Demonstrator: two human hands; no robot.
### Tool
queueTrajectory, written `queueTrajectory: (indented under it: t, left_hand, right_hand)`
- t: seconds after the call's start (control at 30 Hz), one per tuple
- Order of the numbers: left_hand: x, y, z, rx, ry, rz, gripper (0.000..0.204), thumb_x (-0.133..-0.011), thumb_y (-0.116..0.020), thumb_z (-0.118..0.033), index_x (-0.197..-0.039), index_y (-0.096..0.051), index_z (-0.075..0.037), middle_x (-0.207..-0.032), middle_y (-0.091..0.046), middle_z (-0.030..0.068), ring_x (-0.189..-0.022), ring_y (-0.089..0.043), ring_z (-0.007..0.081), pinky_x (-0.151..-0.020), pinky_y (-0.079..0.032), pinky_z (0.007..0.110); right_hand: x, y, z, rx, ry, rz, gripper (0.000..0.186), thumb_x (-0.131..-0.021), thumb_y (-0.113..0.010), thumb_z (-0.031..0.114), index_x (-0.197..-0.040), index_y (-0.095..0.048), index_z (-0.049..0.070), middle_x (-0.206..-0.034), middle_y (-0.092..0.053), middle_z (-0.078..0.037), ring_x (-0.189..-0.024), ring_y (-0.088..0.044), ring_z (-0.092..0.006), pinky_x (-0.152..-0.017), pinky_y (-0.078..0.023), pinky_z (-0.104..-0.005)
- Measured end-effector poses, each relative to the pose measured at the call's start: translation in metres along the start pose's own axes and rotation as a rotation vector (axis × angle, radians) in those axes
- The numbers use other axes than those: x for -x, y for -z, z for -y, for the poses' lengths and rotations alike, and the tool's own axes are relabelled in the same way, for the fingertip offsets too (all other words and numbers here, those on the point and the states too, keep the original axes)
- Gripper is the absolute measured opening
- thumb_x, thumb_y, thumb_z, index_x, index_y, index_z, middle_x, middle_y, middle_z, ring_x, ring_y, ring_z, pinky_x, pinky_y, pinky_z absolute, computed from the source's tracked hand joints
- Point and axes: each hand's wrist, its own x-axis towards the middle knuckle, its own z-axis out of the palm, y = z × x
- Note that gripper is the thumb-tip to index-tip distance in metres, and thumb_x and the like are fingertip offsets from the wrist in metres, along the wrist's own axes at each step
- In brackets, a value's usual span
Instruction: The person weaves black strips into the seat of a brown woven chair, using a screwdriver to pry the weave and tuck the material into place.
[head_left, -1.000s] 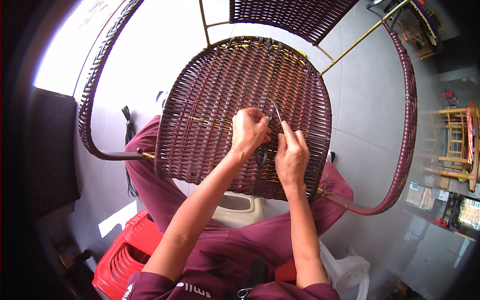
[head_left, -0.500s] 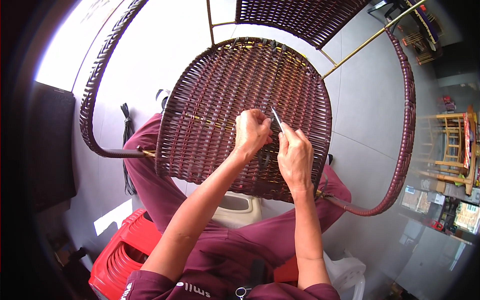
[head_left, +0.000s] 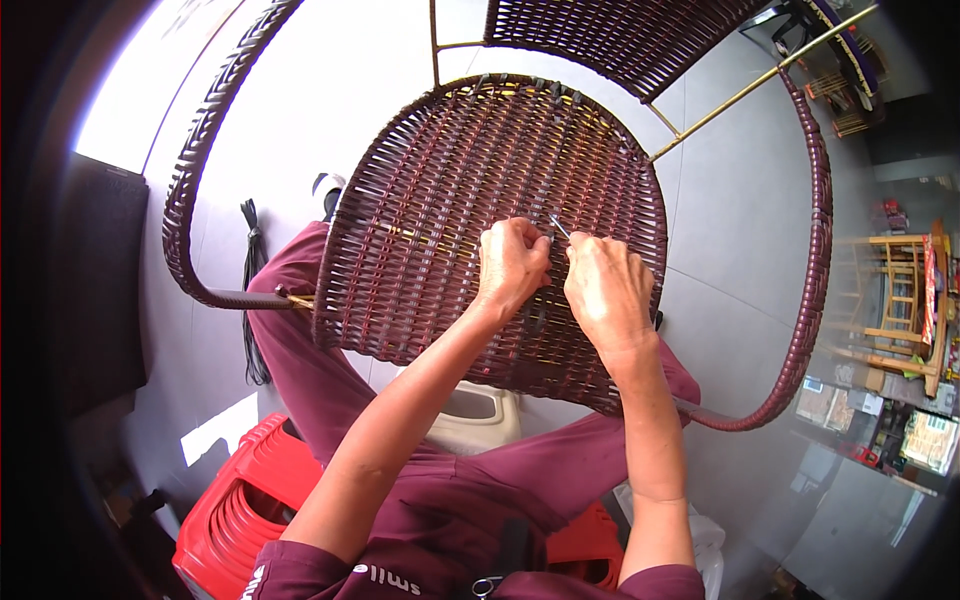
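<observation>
A chair with a dark maroon woven seat (head_left: 450,200) and a wrapped curved arm frame (head_left: 810,250) lies tilted across my lap. My left hand (head_left: 512,262) is closed on the weave near the middle of the seat, pinching a strand. Right beside it, my right hand (head_left: 605,285) grips a thin metal tool (head_left: 558,226) whose tip pokes up between the two hands into the weave. Both hands rest on the seat surface, almost touching each other.
A red plastic stool (head_left: 240,500) sits under me at the lower left, and a cream plastic jug (head_left: 475,420) is below the seat. Black strands (head_left: 250,290) lie on the grey tiled floor at left. Wooden furniture (head_left: 900,300) stands at the far right.
Both hands have shifted slightly along the weave and stay closed; the tool tip remains between them. The chair has barely moved.
</observation>
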Motion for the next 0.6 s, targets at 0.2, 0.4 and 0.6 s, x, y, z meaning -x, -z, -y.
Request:
queueTrajectory:
  t: [0.2, 0.4, 0.6]
  left_hand:
    - [0.001, 0.004, -0.002, -0.004, 0.004, 0.015, 0.017, -0.083, -0.059, -0.006, -0.080, -0.061, 0.010, -0.062, -0.064, 0.0122, -0.051, -0.062, 0.0143, -0.045, -0.052, 0.027]
    - [-0.001, 0.000, 0.001, -0.021, 0.003, 0.024, 0.017, -0.084, -0.058, -0.006, -0.082, -0.061, 0.010, -0.061, -0.064, 0.0130, -0.047, -0.062, 0.0162, -0.042, -0.051, 0.026]
    - [-0.001, -0.001, 0.007, -0.094, -0.049, 0.000, 0.017, -0.085, -0.058, -0.007, -0.085, -0.061, 0.011, -0.061, -0.064, 0.0134, -0.047, -0.063, 0.0159, -0.041, -0.050, 0.026]
  right_hand:
    - [-0.006, 0.006, 0.005, 0.093, 0.040, 0.107, 0.009, -0.080, -0.057, 0.008, -0.081, -0.062, 0.000, -0.077, -0.065, -0.021, -0.074, -0.067, -0.0341, -0.063, -0.055, -0.0400]
    - [0.007, 0.000, -0.007, -0.011, 0.018, 0.033, 0.011, -0.084, -0.054, 0.009, -0.086, -0.061, 0.001, -0.077, -0.063, -0.021, -0.070, -0.065, -0.0369, -0.060, -0.053, -0.0435]
    - [0.025, -0.002, -0.020, -0.163, -0.057, -0.126, 0.025, -0.089, -0.053, 0.013, -0.110, -0.060, 0.001, -0.078, -0.059, -0.018, -0.067, -0.062, -0.0362, -0.057, -0.050, -0.0443]
